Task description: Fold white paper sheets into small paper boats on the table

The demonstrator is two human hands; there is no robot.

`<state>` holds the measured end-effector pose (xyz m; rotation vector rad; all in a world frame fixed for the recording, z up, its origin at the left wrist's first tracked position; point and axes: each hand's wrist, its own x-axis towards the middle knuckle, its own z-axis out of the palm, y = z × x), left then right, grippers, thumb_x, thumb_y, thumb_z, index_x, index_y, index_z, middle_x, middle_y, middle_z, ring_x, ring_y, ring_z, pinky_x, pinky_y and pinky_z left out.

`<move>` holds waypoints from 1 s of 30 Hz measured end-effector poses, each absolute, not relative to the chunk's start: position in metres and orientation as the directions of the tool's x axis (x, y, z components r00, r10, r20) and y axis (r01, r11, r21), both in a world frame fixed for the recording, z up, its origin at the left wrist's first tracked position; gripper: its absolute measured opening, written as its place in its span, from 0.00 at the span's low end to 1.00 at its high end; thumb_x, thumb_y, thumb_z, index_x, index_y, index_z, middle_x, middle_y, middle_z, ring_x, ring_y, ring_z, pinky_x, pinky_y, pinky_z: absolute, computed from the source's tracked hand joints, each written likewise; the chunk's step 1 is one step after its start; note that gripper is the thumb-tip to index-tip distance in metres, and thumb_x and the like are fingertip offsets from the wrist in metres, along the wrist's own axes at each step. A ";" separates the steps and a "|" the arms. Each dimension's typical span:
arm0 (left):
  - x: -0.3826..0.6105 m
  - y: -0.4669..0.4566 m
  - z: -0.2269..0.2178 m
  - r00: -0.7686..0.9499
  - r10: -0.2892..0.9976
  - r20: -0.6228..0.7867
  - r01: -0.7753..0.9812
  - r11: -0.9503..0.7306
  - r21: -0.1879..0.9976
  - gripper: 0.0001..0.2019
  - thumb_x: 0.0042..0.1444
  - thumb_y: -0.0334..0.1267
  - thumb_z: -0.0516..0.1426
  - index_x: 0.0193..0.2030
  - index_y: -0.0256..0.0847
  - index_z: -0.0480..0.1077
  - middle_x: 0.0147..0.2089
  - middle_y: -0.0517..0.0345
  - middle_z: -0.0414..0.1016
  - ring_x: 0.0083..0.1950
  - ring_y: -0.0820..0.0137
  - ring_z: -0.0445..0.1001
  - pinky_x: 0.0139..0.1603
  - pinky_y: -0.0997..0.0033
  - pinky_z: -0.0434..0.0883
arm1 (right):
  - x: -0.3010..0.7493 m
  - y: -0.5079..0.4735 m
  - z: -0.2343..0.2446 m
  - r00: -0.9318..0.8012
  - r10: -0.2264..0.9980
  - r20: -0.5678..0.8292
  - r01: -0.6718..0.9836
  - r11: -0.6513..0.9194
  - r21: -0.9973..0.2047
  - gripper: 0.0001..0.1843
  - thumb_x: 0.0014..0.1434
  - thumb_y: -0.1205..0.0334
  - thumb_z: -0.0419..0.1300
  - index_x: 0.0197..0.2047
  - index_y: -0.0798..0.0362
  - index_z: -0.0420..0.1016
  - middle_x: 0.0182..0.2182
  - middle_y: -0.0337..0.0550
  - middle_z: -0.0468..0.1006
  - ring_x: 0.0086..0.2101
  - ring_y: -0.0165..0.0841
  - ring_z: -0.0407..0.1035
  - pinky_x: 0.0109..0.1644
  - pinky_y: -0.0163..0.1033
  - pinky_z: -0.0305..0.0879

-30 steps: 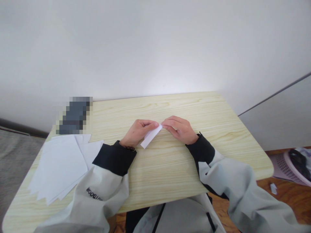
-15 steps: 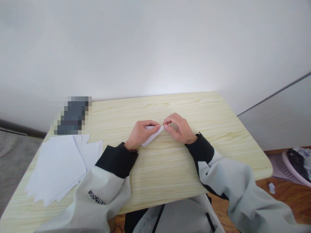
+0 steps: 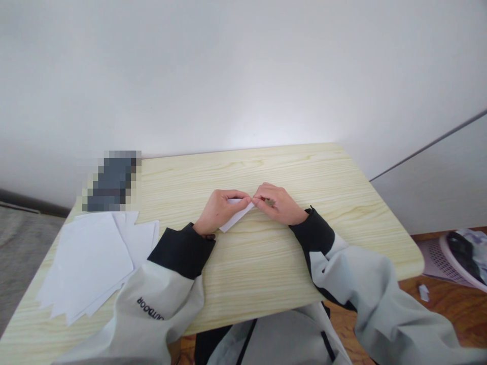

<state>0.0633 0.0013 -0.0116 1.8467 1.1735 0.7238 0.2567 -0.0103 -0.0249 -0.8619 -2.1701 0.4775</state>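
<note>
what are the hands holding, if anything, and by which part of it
A narrow piece of white paper. The left hand holds it near its upper-right end; the right hand pinches the tip of that end.

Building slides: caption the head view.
Left hand holds a paper strip, right hand pinching its tip; white sheets on the table.

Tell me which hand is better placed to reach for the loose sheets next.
Probably your left hand: it is nearer the loose sheets, which lie on that side of the table. It grips the folded paper, though, so your right hand, pinching at the paper's tip, might need to hold that alone.
</note>
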 end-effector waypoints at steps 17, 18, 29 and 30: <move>0.065 0.001 -0.011 0.405 0.914 0.040 0.440 -0.233 0.867 0.14 0.53 0.47 0.57 0.33 0.38 0.79 0.35 0.58 0.81 0.37 0.65 0.76 0.37 0.72 0.70 | 0.257 -0.011 -0.028 -0.474 0.729 0.493 0.448 0.682 -0.578 0.11 0.62 0.63 0.52 0.28 0.53 0.67 0.23 0.38 0.67 0.28 0.29 0.62 0.33 0.35 0.59; 0.065 0.001 -0.011 0.406 0.913 0.038 0.439 -0.231 0.868 0.14 0.53 0.47 0.58 0.33 0.39 0.79 0.35 0.58 0.81 0.37 0.65 0.76 0.37 0.73 0.70 | 0.257 -0.011 -0.028 -0.475 0.730 0.492 0.448 0.682 -0.579 0.11 0.62 0.63 0.52 0.28 0.53 0.67 0.23 0.38 0.67 0.28 0.29 0.62 0.33 0.35 0.59; 0.065 0.000 -0.012 0.419 0.907 0.043 0.424 -0.238 0.874 0.13 0.54 0.46 0.58 0.34 0.39 0.79 0.35 0.58 0.81 0.38 0.66 0.76 0.39 0.72 0.70 | 0.258 -0.012 -0.027 -0.483 0.739 0.470 0.420 0.666 -0.616 0.09 0.61 0.65 0.54 0.29 0.54 0.68 0.23 0.37 0.67 0.26 0.27 0.61 0.31 0.33 0.57; 0.065 0.000 -0.012 0.418 0.907 0.045 0.425 -0.239 0.873 0.13 0.54 0.46 0.57 0.34 0.39 0.79 0.36 0.58 0.81 0.38 0.65 0.77 0.39 0.72 0.70 | 0.258 -0.012 -0.027 -0.483 0.735 0.476 0.423 0.671 -0.609 0.09 0.61 0.65 0.54 0.28 0.54 0.68 0.23 0.37 0.67 0.26 0.27 0.60 0.31 0.33 0.57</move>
